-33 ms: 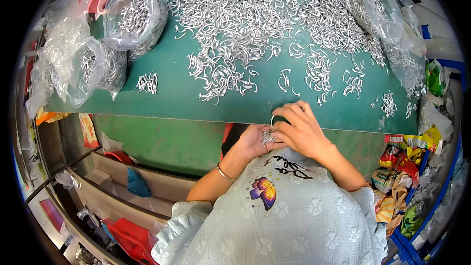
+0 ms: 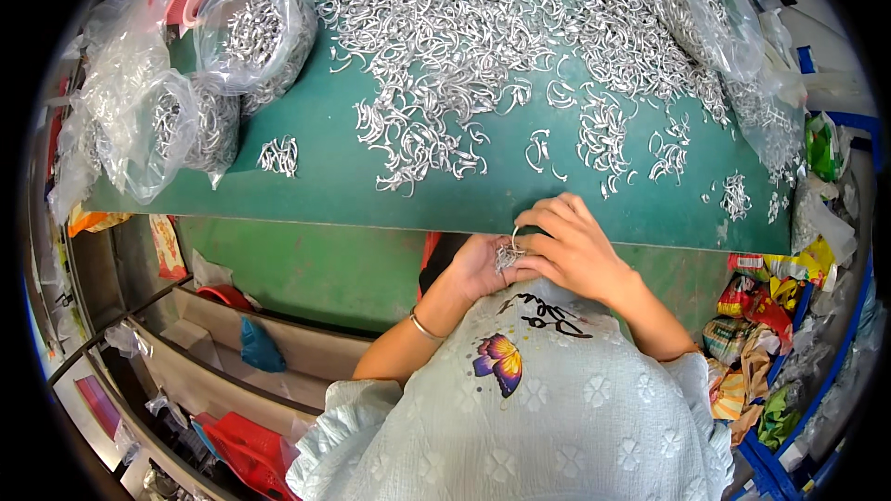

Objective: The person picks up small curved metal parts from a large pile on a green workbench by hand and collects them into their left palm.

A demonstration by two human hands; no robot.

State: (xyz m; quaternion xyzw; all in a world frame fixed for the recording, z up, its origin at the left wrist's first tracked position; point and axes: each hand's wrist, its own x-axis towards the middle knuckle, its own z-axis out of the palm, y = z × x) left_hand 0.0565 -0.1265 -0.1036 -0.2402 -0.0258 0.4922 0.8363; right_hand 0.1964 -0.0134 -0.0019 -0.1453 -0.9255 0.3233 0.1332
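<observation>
My left hand (image 2: 475, 266) is cupped at the table's front edge, a small bunch of thin silver metal pieces (image 2: 506, 257) in its palm. Over it bends my right hand (image 2: 564, 239), its fingers pinching one curved silver piece (image 2: 515, 237) at the fingertips. The right thumb reaches in beside the bunch, so part of the left fingers is hidden. Beyond my hands, a large heap of curved silver pieces (image 2: 445, 28) spreads across the green table (image 2: 316, 190). A few curved pieces (image 2: 537, 152) lie apart, nearer to me.
Clear plastic bags of silver pieces stand at the left (image 2: 255, 32) and right (image 2: 715, 23) of the table. Small piles lie at the left (image 2: 278, 157) and right (image 2: 736, 197). Below are a red basket (image 2: 246, 450), a blue bag (image 2: 262, 345) and colourful packaging (image 2: 752, 306).
My right hand has shifted very slightly over the left palm, with the curved piece still in its fingertips. The heap and bags look the same.
</observation>
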